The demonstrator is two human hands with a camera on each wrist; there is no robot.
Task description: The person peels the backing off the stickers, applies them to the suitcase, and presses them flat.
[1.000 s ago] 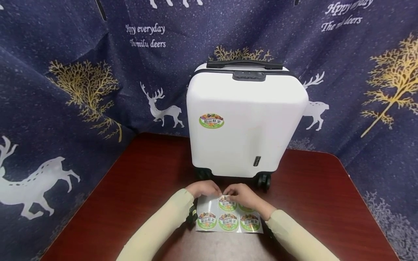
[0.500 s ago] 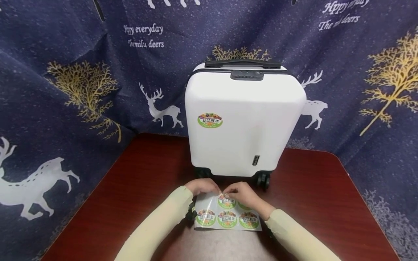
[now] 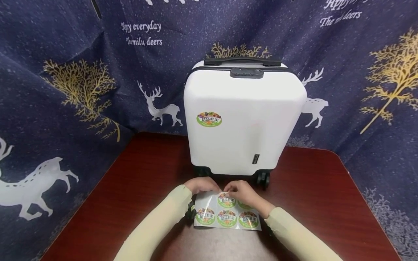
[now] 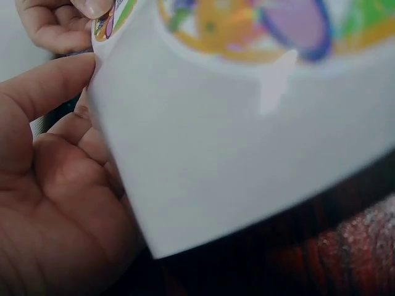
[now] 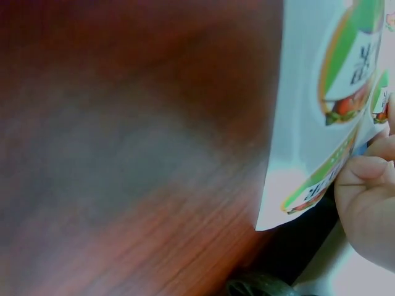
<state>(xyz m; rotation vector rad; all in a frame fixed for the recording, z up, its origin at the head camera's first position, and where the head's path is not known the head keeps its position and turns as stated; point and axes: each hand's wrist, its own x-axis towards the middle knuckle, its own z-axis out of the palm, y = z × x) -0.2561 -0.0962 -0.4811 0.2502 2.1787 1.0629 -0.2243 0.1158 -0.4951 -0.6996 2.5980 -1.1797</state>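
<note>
Both hands hold up a sheet of round fruit stickers (image 3: 211, 222) by its far edge, in front of the suitcase. My left hand (image 3: 203, 185) pinches that edge near the middle; in the left wrist view its thumb (image 4: 58, 83) lies against the sheet, with curled fingers behind. Close beside it, my right hand (image 3: 243, 192) pinches the edge at the upper middle sticker (image 3: 226, 200), fingertips partly hidden. The sheet's upper left spot is blank. One matching sticker (image 3: 209, 119) is on the left of the white suitcase (image 3: 245, 123).
The suitcase stands upright on black wheels (image 3: 262, 179) on a dark red table (image 3: 150, 159). Its black handle (image 3: 242, 61) and combination lock (image 3: 246, 73) are on top. Behind hangs a blue cloth (image 3: 183, 32) printed with deer and gold trees.
The head view has shifted slightly. Both hands stay at the sheet's far edge with only small finger movements, and no sticker has visibly come off.
</note>
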